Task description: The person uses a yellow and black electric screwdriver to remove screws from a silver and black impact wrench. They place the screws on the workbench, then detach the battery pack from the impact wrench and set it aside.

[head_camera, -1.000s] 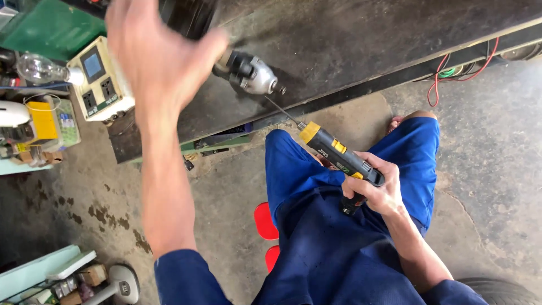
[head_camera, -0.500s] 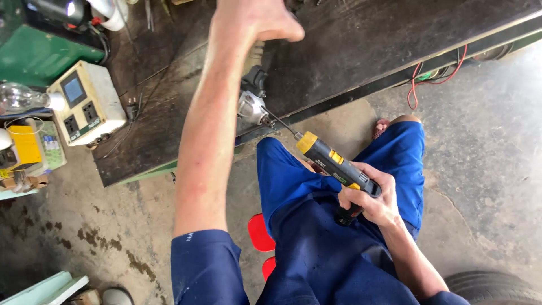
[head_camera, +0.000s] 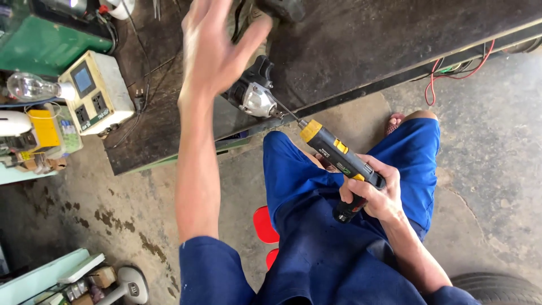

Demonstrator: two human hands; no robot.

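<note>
Head view: the left hand (head_camera: 217,48) is reaching over the dark tabletop (head_camera: 361,51), fingers spread and gripping nothing, just beside the power tool body (head_camera: 254,93). The right hand (head_camera: 378,192) is wrapping closed around the grip of the cordless screwdriver (head_camera: 339,161), which is black with yellow trim. Its bit is touching the power tool body's silver housing at the tabletop edge.

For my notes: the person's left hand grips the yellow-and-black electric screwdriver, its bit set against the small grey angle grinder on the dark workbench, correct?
Not quite: the head view shows the right hand gripping the electric screwdriver. The left hand is raised, open. The bit does meet the angle grinder on the workbench.
</note>
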